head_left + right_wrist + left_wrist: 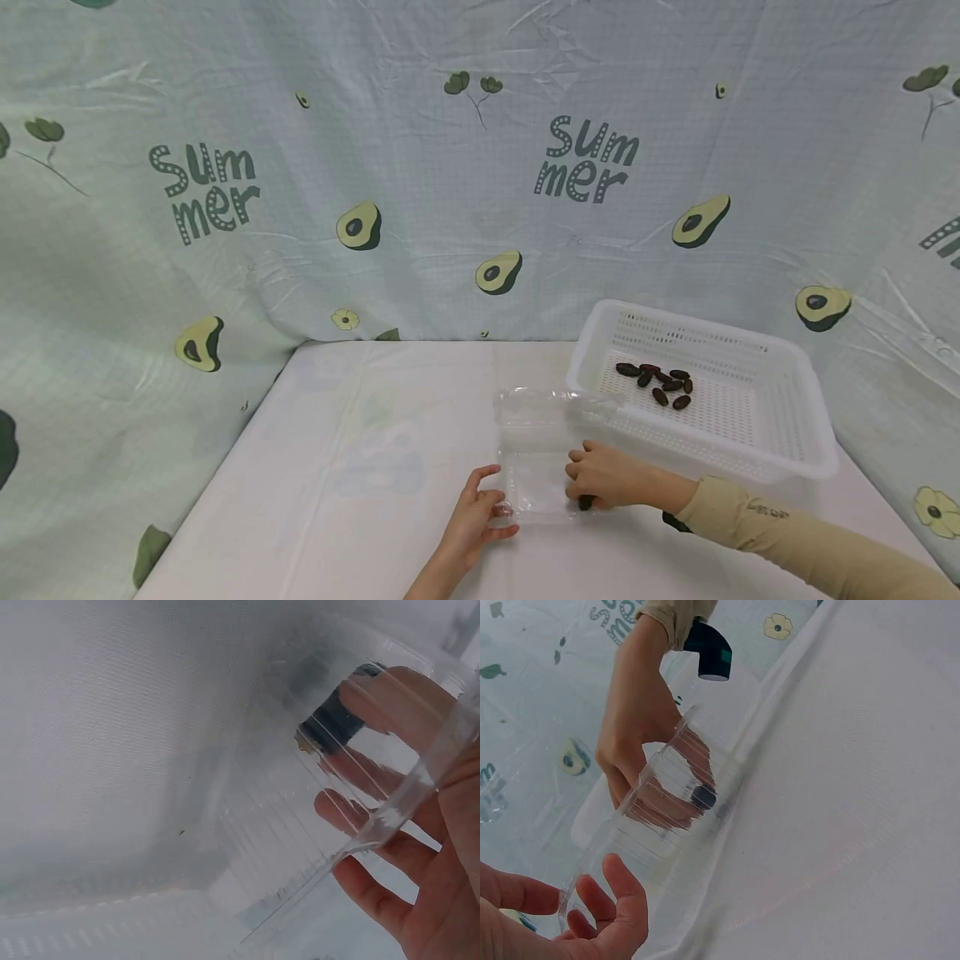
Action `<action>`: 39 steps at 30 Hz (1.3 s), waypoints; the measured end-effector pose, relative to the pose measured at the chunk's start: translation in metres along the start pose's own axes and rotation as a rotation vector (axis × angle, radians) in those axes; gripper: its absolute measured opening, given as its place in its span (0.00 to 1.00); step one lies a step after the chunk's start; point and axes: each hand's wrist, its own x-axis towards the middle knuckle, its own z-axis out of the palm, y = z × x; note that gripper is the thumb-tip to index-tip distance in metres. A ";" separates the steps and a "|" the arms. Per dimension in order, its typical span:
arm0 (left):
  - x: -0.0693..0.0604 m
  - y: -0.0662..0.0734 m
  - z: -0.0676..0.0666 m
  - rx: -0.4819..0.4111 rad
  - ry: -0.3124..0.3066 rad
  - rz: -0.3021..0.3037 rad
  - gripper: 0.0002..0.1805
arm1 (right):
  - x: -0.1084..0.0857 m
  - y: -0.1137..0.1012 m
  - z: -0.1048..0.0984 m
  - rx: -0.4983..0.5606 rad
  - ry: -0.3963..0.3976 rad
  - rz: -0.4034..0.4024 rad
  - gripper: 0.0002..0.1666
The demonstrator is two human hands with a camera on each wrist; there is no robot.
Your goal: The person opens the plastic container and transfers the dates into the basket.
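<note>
A clear plastic box (534, 479) stands on the table with its lid folded back. My right hand (611, 479) reaches down into the box at its right side. Between its thumb and fingers it pinches a dark brown date (586, 502); through the clear wall the date (334, 720) also shows in the right wrist view. At the left front corner, my left hand (472, 518) holds the box by its rim, thumb and fingers on either side of the edge. The left wrist view shows these fingers (622, 900) bent at the rim.
Behind the box to the right, a white perforated basket (813, 417) holds several dates (660, 397) toward its left side. Its near left edge stands close to the folded-back lid. A white cloth covers the table (337, 500), and a printed curtain (420, 167) hangs behind it.
</note>
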 end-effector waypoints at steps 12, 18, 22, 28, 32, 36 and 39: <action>0.001 0.000 0.002 -0.001 0.016 -0.011 0.26 | -0.042 0.012 -0.011 0.057 0.257 0.136 0.18; 0.000 0.000 0.003 0.001 0.017 -0.012 0.26 | -0.077 0.030 -0.024 0.100 0.293 0.290 0.19; 0.000 0.001 0.003 -0.003 0.015 -0.010 0.26 | -0.098 0.053 -0.032 0.098 0.321 0.389 0.18; 0.001 0.000 0.002 -0.009 0.013 -0.013 0.26 | -0.116 0.092 -0.035 0.051 0.311 0.479 0.17; 0.001 0.000 0.001 -0.008 0.015 -0.012 0.26 | -0.119 0.114 -0.029 0.025 0.300 0.497 0.16; 0.002 -0.001 0.001 -0.009 0.015 -0.011 0.26 | -0.115 0.131 -0.018 0.040 0.224 0.517 0.14; 0.002 -0.002 0.001 -0.013 0.012 -0.011 0.26 | -0.108 0.140 -0.009 0.062 0.137 0.539 0.13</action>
